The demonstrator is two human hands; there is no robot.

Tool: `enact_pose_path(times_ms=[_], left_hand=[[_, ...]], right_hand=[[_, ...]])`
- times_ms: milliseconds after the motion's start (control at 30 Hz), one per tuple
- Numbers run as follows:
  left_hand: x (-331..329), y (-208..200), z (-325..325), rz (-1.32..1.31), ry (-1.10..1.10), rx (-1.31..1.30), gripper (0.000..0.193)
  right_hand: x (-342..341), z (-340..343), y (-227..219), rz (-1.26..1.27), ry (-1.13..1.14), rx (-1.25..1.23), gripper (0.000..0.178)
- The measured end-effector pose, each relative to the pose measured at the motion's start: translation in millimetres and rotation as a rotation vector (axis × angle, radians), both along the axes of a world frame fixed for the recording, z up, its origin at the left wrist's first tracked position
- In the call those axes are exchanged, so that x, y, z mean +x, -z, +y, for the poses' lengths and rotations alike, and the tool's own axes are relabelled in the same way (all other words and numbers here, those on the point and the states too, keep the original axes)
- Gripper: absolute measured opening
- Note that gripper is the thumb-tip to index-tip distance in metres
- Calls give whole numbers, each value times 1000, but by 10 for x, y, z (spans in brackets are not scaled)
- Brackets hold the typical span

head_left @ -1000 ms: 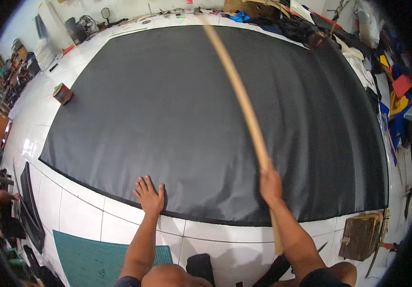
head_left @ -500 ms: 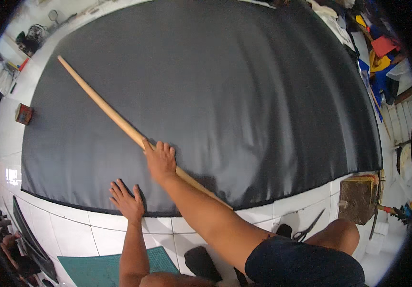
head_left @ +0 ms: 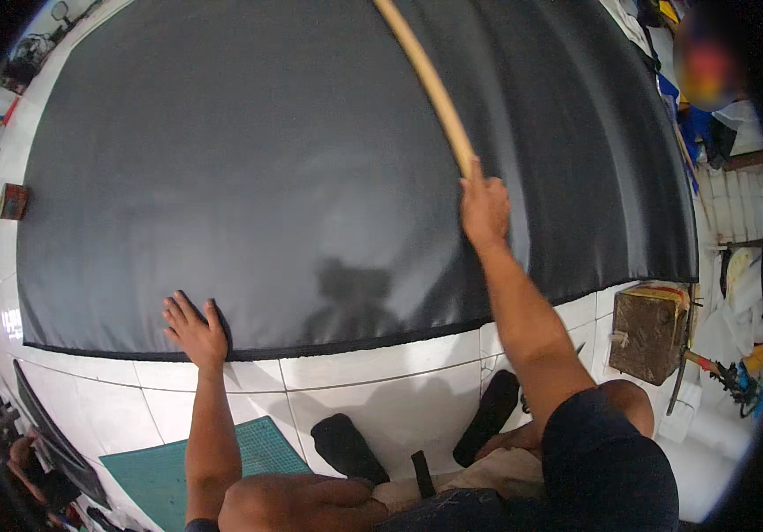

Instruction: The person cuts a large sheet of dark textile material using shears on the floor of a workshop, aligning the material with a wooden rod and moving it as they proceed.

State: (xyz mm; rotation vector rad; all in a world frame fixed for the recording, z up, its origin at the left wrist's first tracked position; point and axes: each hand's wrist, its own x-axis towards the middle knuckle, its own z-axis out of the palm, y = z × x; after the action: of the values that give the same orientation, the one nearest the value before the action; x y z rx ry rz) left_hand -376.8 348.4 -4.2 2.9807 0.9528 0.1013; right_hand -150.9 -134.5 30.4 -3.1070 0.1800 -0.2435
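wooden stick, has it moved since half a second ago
Yes: the wooden stick has swung rightward across the black sheet, away from the small reddish container.

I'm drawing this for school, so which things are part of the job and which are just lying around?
In the job:
- wooden stick, held in the right hand
- black sheet, under the spread left hand

Seemingly just lying about, with no hand on them:
- green mat
- brown block, near the right
- small box, far left
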Motion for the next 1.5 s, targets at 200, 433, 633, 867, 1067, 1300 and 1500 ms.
enact_pose_path(times_ms=[200,433,633,867,1067,1300,1500], left_hand=[[-59,-46,14,26,-25,-69,73],[83,-136,2,-46,-13,-102,76],[-128,-122,33,-82,-38,-112,76],[-94,-95,79,-251,-17,-227,63],[-713,-118,27,-856,-436,-209,35],[-1419,-344,-439,-520,-712,-683,61],[-1327,-219,-348,-583,-710,-716,83]], right_hand=[[74,-571,127,-9,39,54,56],[31,-314,62,-9,88,364,55],[-405,342,-325,171,-229,309,59],[-940,838,-318,388,-732,177,60],[-1741,1305,-341,552,-1161,148,58],[-2418,1925,-353,535,-1312,184,62],[-2457,1961,-437,627,-1428,222,66]])
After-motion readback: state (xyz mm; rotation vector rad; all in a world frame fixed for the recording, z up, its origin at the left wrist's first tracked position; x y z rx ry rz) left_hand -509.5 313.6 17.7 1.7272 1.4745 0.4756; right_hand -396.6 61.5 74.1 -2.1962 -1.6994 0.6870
